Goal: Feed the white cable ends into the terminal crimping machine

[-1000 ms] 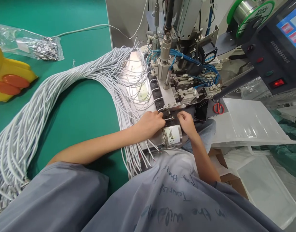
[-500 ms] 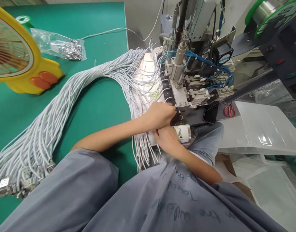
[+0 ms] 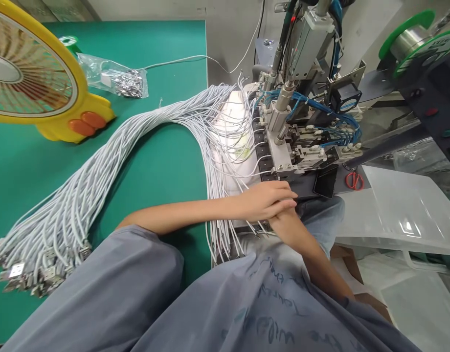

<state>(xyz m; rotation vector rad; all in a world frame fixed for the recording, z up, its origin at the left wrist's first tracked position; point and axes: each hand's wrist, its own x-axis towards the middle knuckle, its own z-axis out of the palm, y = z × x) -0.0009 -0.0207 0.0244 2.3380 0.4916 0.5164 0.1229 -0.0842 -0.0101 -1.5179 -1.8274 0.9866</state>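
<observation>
My left hand (image 3: 267, 200) lies across my right hand (image 3: 286, 222), its fingers stretched out and touching the right hand's back. The fingers of my right hand are hidden beneath it. No held object shows in either hand. Beside and under my left forearm hang loose ends of white cables (image 3: 219, 215), part of a long bundle (image 3: 151, 115) that curves over the green table to metal connectors (image 3: 45, 274). Just beyond my hands stands a machine with metal cylinders (image 3: 280, 107). Several single cables run into its dark front strip (image 3: 263, 152).
A yellow fan (image 3: 76, 88) and a plastic bag of metal parts (image 3: 127, 83) stand on the green table (image 3: 166, 171). Right of the machine lie a phone (image 3: 325, 182) and red-handled scissors (image 3: 354, 181). A wire spool (image 3: 410, 44) is at upper right, a translucent sheet (image 3: 404, 200) below.
Both hands have drawn back from the machine's front edge, toward my body and right. My left hand's fingers have straightened from a closed grip. The view has shifted slightly.
</observation>
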